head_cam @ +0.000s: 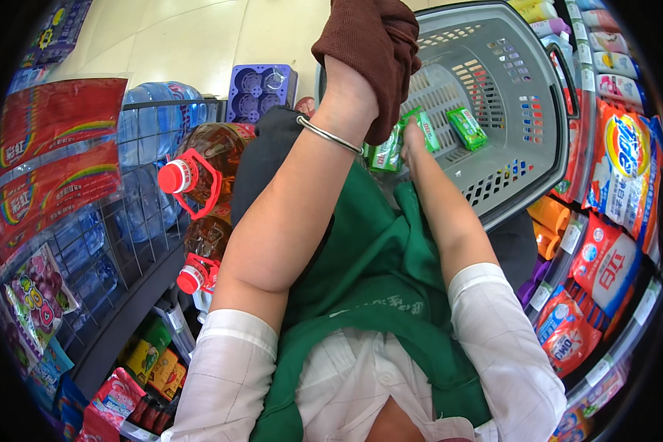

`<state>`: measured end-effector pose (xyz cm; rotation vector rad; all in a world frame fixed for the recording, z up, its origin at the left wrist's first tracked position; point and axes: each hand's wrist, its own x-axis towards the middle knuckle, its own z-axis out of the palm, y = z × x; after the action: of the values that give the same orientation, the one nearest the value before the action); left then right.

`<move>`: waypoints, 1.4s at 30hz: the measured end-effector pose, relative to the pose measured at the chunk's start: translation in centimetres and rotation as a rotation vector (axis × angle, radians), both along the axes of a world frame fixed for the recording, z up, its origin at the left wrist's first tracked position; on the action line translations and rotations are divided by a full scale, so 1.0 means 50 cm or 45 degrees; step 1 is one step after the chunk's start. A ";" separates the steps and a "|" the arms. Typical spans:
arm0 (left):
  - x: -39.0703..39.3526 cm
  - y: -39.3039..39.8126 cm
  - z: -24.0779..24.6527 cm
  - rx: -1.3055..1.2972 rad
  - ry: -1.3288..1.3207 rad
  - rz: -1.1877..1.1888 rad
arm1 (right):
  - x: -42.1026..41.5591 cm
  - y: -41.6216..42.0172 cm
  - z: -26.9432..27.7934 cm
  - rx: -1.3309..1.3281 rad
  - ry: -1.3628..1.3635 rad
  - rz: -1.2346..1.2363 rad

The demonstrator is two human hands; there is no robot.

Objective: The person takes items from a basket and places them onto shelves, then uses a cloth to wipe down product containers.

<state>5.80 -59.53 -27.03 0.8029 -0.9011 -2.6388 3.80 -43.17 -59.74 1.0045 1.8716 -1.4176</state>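
A brown cloth (364, 66) is bunched over my raised left hand, hiding its fingers; a silvery bangle (331, 137) circles that wrist. My right hand (414, 142) is at the near end of a grey plastic shopping basket (536, 160), against a green-wrapped packet (387, 152). Its fingers are partly hidden by the packet. Close on the other side of this hand is a second green packet (428, 132). A third packet (465, 128) of the same sort lies apart from them on the slotted basket floor.
Wire racking (119, 221) on the left carries red bags and bottled water. Large bottles with red caps (170, 175) stand beside my left leg. A purple moulded tray (259, 93) is on the tiled floor. Shelves of detergent bags (621, 171) run along the right.
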 end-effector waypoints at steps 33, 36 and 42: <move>0.013 0.036 -0.076 -0.312 0.374 -0.232 | -0.033 0.065 0.015 -0.388 -0.597 -0.011; 0.008 0.039 -0.087 -0.417 0.501 -0.159 | -0.034 0.074 -0.011 -0.445 -0.724 0.142; 0.012 0.039 -0.068 -0.681 0.571 -0.227 | 0.009 0.041 0.122 -0.462 -0.606 0.653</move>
<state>6.39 -57.60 -30.42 0.0022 -1.4819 -2.3687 4.24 -41.11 -53.66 0.5596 1.3304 -1.0421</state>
